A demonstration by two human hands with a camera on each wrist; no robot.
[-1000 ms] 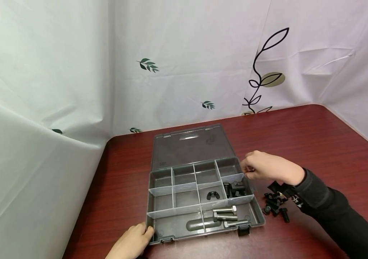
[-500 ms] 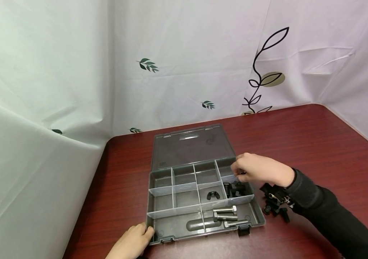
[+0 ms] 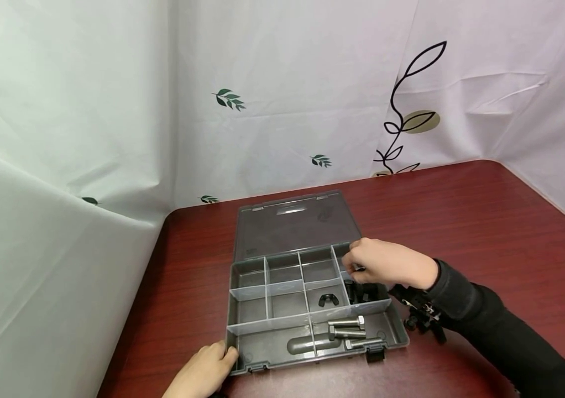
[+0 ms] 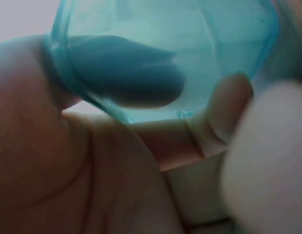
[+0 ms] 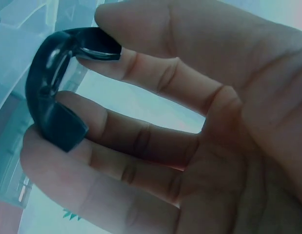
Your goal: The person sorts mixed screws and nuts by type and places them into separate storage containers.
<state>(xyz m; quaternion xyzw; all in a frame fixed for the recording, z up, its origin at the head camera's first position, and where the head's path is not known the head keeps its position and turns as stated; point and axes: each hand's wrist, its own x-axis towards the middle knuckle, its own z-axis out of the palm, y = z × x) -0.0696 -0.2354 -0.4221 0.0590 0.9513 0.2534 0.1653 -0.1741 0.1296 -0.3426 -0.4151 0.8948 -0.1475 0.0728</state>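
Observation:
A grey divided parts box (image 3: 262, 345) lies open on the table. My left hand (image 3: 202, 369) grips its front left corner, thumb over the wall; the left wrist view shows the translucent wall between thumb and fingers. My right hand (image 3: 387, 262) is over the box's right side, above the back right compartments. In the right wrist view it pinches a black wing nut (image 5: 37, 92) between thumb and fingertips. A second black wing nut (image 3: 328, 300) lies in a middle compartment. Black bolts (image 3: 364, 294) fill the compartment right of it, and silver hex bolts (image 3: 347, 333) lie at the front right.
The box's transparent lid (image 3: 292, 226) lies folded back flat behind it. More small black fasteners (image 3: 439, 334) lie on the red-brown table (image 3: 486, 221) right of the box, partly hidden by my right wrist. White printed cloth (image 3: 282, 127) hangs behind the table and at both sides.
My right hand has moved left from beyond the box's right edge to over its right compartments, still holding the wing nut. The left hand has stayed at the corner.

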